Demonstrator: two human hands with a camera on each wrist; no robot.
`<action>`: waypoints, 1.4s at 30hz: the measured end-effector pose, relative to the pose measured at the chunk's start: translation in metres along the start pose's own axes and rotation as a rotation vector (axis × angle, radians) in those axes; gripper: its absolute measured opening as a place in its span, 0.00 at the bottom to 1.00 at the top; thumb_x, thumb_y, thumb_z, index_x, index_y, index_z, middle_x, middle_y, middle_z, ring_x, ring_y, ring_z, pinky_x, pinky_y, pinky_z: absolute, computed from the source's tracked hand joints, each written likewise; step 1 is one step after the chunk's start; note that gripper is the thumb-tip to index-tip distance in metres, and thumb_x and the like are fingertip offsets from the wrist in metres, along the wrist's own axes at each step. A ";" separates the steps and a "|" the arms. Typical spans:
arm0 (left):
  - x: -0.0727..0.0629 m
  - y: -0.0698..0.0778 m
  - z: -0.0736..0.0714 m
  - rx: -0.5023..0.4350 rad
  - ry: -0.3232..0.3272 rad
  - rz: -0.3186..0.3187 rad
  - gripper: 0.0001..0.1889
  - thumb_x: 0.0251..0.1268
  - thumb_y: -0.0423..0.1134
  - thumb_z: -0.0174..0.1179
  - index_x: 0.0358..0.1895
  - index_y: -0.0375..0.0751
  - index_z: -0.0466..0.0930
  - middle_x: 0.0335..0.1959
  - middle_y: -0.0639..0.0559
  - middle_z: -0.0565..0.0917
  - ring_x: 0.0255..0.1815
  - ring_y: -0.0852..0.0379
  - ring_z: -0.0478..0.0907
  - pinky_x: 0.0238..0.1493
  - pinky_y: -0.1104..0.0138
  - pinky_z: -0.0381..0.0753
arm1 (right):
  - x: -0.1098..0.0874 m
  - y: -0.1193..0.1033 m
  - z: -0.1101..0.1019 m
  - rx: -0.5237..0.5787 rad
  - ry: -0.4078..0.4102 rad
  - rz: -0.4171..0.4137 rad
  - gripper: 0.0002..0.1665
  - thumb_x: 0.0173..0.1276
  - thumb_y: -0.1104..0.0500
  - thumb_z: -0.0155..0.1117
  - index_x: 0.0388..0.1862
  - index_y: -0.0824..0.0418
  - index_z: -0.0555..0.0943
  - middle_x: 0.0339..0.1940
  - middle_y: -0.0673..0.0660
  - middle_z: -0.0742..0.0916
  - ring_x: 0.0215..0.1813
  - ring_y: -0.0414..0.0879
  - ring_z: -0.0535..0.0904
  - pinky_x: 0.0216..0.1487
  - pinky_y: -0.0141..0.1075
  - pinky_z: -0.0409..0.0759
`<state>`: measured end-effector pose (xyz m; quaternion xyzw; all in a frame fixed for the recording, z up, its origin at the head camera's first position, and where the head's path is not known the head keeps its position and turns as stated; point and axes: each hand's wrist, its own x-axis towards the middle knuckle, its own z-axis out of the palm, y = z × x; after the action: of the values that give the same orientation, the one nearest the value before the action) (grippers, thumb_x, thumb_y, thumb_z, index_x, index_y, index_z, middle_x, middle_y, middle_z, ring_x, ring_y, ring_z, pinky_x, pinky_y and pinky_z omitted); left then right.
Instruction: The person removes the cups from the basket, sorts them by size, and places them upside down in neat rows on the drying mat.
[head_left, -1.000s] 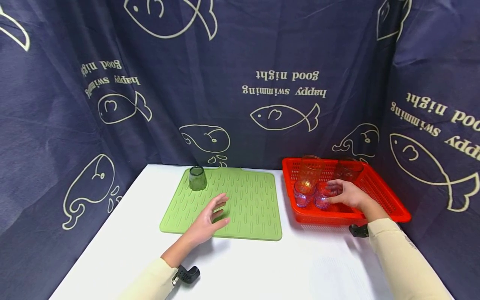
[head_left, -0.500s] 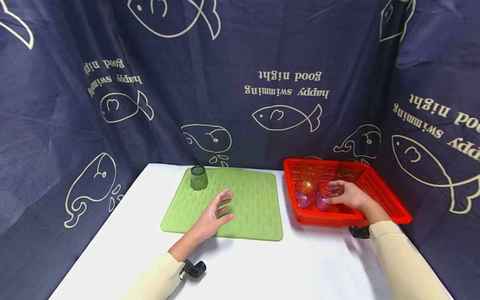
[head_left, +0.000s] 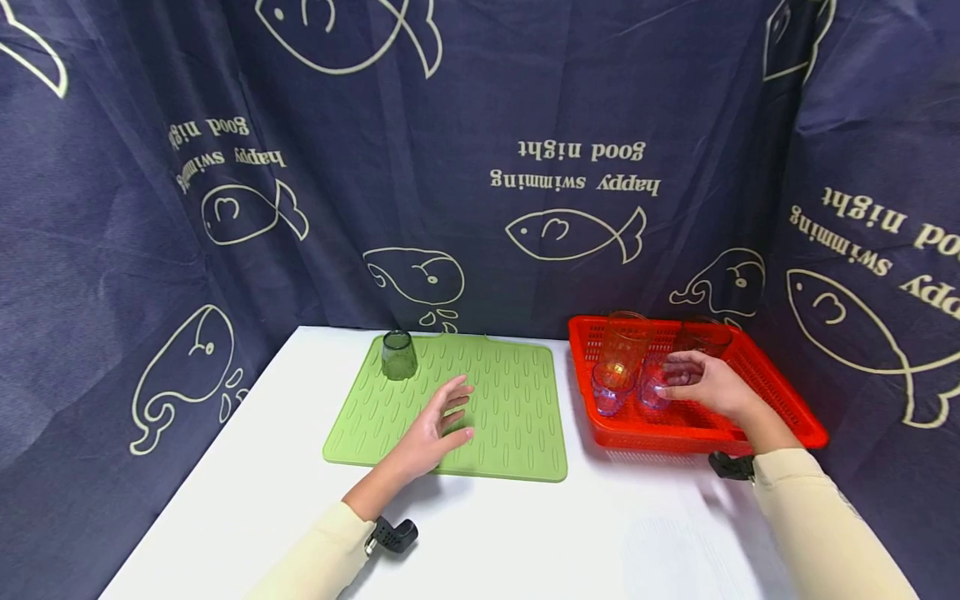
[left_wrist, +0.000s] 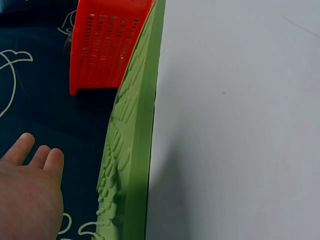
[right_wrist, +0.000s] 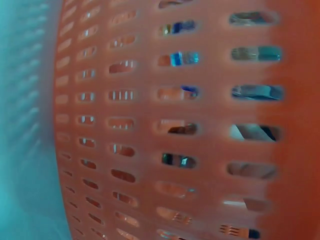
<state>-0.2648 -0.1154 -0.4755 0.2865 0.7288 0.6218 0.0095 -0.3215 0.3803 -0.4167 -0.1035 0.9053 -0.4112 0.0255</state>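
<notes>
In the head view my right hand [head_left: 708, 385] reaches into the red plastic basket [head_left: 645, 437] and grips a small purple-tinted glass [head_left: 651, 393] by its side, thumb nearer me. A similar purple glass [head_left: 609, 400] stands just left of it. My left hand [head_left: 429, 433] hovers over the near part of a green ridged mat [head_left: 502, 400], fingers loosely bent and holding nothing; the left wrist view also shows this hand [left_wrist: 30, 200] bare. On the mat's far left corner sits a dark green glass [head_left: 398, 357], narrow end up. The right wrist view shows mostly slotted basket wall [right_wrist: 150, 107].
Behind the purple glasses, a taller amber glass [head_left: 625, 337] and a dark brownish glass [head_left: 703, 335], partly hidden by my right hand, stand in the basket. A white table [head_left: 525, 542] carries everything. A dark blue fish-print curtain [head_left: 465, 125] encloses the back and sides.
My right hand and the purple glass in it have shifted slightly right and upward within the basket. My left hand has drifted a little to the right, fingers still loose.
</notes>
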 end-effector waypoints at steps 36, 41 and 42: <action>0.009 0.004 0.013 -0.006 -0.046 0.020 0.42 0.71 0.31 0.61 0.82 0.42 0.49 0.80 0.40 0.61 0.79 0.36 0.60 0.80 0.46 0.62 | -0.035 -0.047 0.028 0.187 0.258 -0.145 0.39 0.64 0.58 0.77 0.72 0.61 0.71 0.55 0.44 0.83 0.48 0.28 0.82 0.47 0.21 0.84; 0.012 0.007 0.015 0.001 -0.052 0.029 0.41 0.71 0.29 0.61 0.82 0.45 0.51 0.79 0.40 0.61 0.79 0.36 0.61 0.80 0.46 0.63 | -0.038 -0.055 0.033 0.161 0.283 -0.148 0.38 0.64 0.56 0.77 0.71 0.58 0.73 0.55 0.48 0.84 0.48 0.31 0.83 0.47 0.21 0.84; 0.013 0.007 0.015 0.000 -0.053 0.030 0.41 0.71 0.29 0.61 0.82 0.46 0.52 0.79 0.40 0.62 0.79 0.36 0.61 0.80 0.45 0.63 | -0.039 -0.057 0.035 0.162 0.287 -0.157 0.38 0.64 0.57 0.78 0.71 0.58 0.74 0.54 0.49 0.84 0.47 0.32 0.83 0.46 0.22 0.85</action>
<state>-0.2670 -0.0955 -0.4679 0.3136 0.7241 0.6139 0.0193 -0.2695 0.3264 -0.3983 -0.1116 0.8527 -0.4939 -0.1281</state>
